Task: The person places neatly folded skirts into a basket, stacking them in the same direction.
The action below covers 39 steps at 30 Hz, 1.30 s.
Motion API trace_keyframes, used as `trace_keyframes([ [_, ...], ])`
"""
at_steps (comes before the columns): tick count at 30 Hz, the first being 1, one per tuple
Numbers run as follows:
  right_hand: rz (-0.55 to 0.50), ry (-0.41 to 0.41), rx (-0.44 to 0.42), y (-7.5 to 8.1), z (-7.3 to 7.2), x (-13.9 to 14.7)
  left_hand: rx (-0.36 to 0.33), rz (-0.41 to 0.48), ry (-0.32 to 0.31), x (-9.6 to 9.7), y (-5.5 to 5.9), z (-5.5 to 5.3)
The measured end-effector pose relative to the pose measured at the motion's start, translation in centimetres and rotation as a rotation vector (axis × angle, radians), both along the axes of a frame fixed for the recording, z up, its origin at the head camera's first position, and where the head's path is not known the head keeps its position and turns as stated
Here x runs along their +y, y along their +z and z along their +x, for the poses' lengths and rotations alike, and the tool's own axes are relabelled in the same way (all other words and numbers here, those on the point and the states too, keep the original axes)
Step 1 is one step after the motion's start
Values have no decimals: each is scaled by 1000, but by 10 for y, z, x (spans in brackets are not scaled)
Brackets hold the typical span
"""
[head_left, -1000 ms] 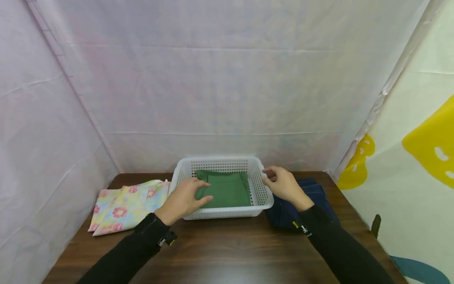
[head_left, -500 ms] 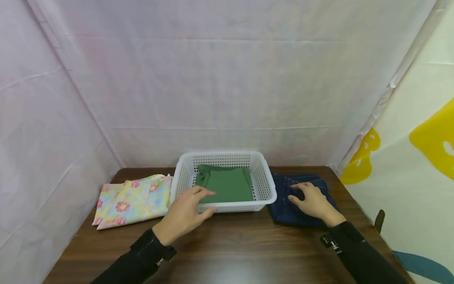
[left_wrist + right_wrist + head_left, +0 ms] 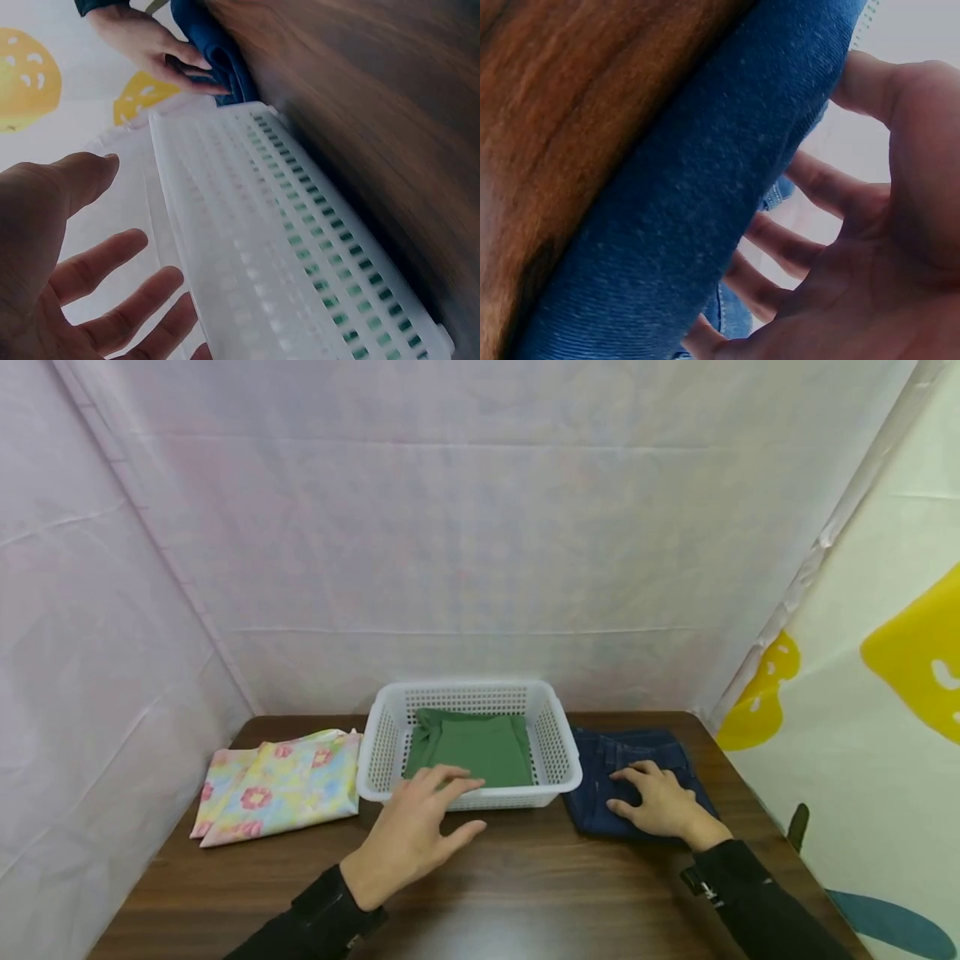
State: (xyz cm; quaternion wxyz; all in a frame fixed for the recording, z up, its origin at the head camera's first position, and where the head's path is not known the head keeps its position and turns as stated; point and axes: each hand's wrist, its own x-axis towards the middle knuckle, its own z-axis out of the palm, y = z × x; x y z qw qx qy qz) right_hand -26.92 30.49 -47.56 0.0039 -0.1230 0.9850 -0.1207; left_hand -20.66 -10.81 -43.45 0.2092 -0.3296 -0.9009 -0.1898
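A folded pair of dark blue jeans lies on the table at the right. My right hand rests on top of it, fingers spread and lightly bent, the fingertips touching the denim in the right wrist view. My left hand hovers in front of the white plastic basket, thumb and fingers apart, holding nothing. Inside the basket lies a folded green garment. In the left wrist view the fingers of my left hand are near the basket's rim.
Left of the basket lies a folded floral cloth in pink, yellow and blue. The brown wooden table backs onto a pale fabric wall. Another wall with yellow shapes stands at the right.
My right hand has moved from beside the basket's right rim to the jeans and settled on them. My left hand has drawn back from over the basket, toward me and slightly right.
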Motion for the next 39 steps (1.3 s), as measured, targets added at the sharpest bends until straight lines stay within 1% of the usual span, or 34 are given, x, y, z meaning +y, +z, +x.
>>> trace_keyframes([
  [5, 12, -14, -13, 4, 12, -2, 58, -1, -94, 21, -1, 4],
  [8, 9, -19, -20, 5, 19, -3, 97, -13, -143, 35, -2, 9],
  [10, 6, -22, -27, 7, 24, -3, 108, -30, -174, 46, -4, 13],
  [15, 15, -33, -45, 10, 35, -4, 79, -107, -259, 72, -11, 19],
  [20, 32, -5, -80, 14, 48, -3, 11, -202, -333, 95, -21, 18],
  [25, 24, 58, -106, 20, 62, -2, -49, -291, -356, 111, -31, 12],
  [30, -5, 67, -170, 25, 72, -1, -111, -359, -357, 121, -39, 4],
  [35, -25, 94, -247, 30, 79, 1, -165, -434, -351, 127, -43, 2],
  [39, -38, 115, -311, 33, 83, 1, -165, -474, -367, 123, -45, 3],
])
